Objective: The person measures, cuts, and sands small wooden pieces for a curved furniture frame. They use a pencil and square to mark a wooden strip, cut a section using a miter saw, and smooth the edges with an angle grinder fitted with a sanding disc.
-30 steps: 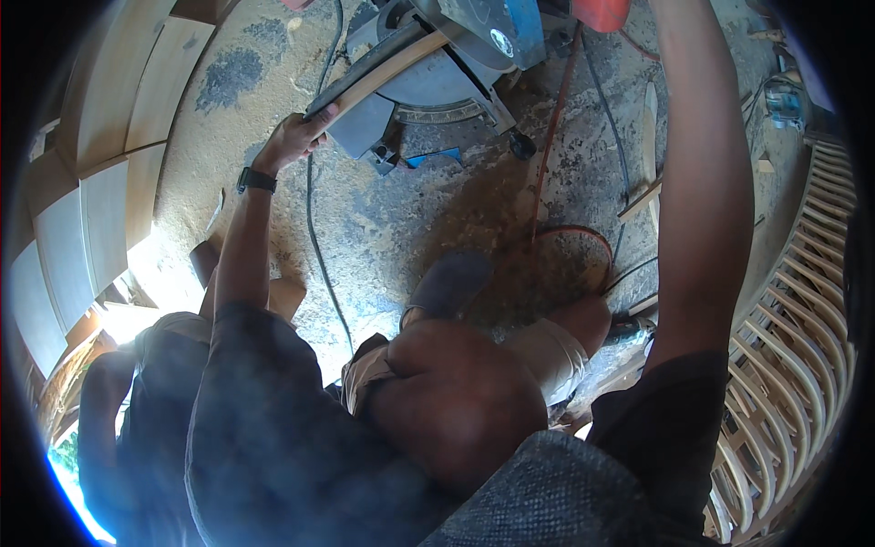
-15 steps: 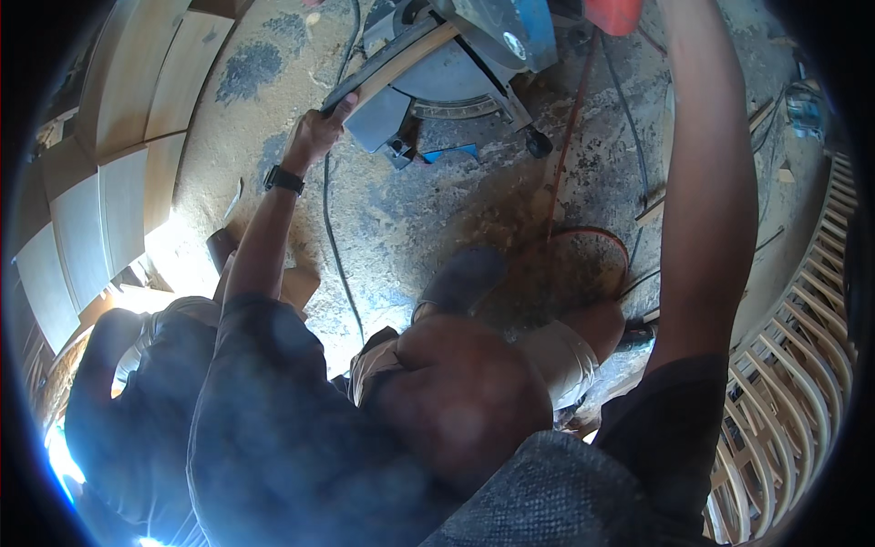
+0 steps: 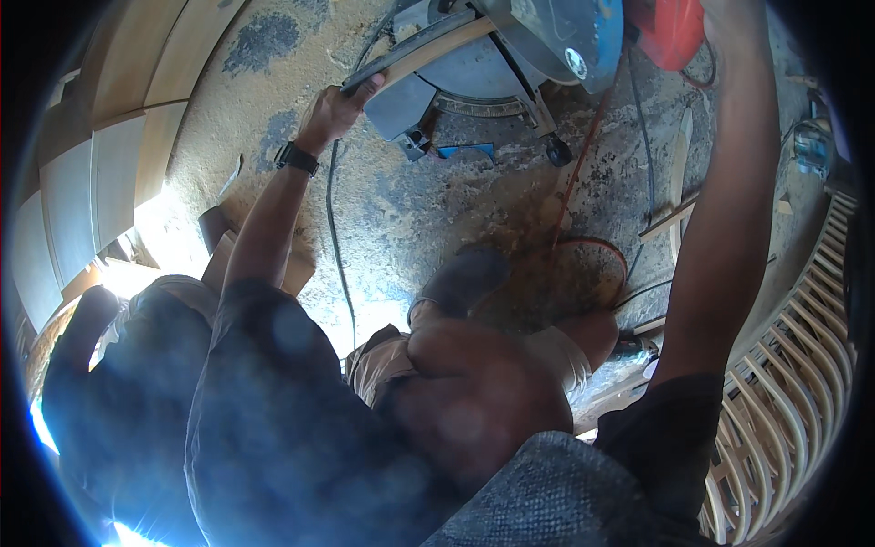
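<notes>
One wooden strip (image 3: 436, 50), clasped by the left hand (image 3: 335, 113), runs ahead across the saw (image 3: 465, 75). The right hand (image 3: 732, 13) is beside a red housing (image 3: 670, 35), its grip impossible to tell.

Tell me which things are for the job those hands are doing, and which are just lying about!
For the job:
- wood strip, its end in the left hand
- saw under it, the right hand up by its red part

Just lying about, it seems:
- loose stick
- boards at left
- curved wooden pieces at right
</notes>
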`<state>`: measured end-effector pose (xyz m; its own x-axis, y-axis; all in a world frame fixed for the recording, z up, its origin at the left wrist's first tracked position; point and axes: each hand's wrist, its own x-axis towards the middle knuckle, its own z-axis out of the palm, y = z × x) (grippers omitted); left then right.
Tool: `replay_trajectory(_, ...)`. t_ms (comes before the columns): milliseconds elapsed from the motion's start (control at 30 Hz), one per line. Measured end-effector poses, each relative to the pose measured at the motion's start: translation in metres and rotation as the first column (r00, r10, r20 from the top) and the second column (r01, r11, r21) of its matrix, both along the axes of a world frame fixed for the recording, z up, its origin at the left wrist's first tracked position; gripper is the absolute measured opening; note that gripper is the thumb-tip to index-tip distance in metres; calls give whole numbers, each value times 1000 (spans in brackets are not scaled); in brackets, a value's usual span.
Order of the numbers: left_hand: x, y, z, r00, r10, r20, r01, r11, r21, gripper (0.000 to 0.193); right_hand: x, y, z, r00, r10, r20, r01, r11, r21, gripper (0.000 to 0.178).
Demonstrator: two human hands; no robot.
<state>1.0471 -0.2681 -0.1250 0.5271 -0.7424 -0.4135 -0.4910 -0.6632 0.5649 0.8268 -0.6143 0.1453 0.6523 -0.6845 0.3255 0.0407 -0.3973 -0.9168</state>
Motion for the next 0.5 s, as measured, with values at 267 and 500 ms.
replay_trajectory(267, -15, -20, 9, 1000, 20, 21, -21, 999, 27, 87, -12, -6, -3, 998, -1, -68, -6, 994, -112, 29)
replay_trajectory(500, 24, 18, -53, 766, -345, 543, 517, 832, -200, 45, 2, -18, -5, 1000, 8, -23, -9, 998, -62, 33)
